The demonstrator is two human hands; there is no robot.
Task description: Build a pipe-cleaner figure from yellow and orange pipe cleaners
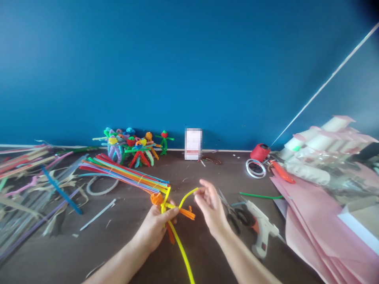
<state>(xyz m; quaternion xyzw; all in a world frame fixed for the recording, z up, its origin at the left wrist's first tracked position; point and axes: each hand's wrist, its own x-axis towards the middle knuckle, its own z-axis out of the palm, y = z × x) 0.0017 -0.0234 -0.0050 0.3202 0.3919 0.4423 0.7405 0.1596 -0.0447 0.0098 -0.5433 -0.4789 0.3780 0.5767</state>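
My left hand [156, 223] is closed round a small orange pipe-cleaner figure [156, 198], whose coiled head sticks out above the thumb. Yellow pipe cleaners [182, 248] wrap across the figure; one length hangs toward the front and another arcs up to the right. At the tip of that arc, my right hand [209, 203] pinches the yellow end between thumb and fingers, with the index finger raised. Orange ends [187, 213] point right from the left hand's grip. Just behind lies a banded bundle of coloured pipe cleaners [127, 173].
Finished pipe-cleaner figures [139, 148] stand against the blue wall. Right of my hands lie scissors [232, 215], a white glue gun [262, 230] and a green pipe cleaner [260, 195]. Pink sheets [314, 228], red thread [259, 152] and white rolls [314, 144] fill the right. Loose strips [38, 197] cover the left.
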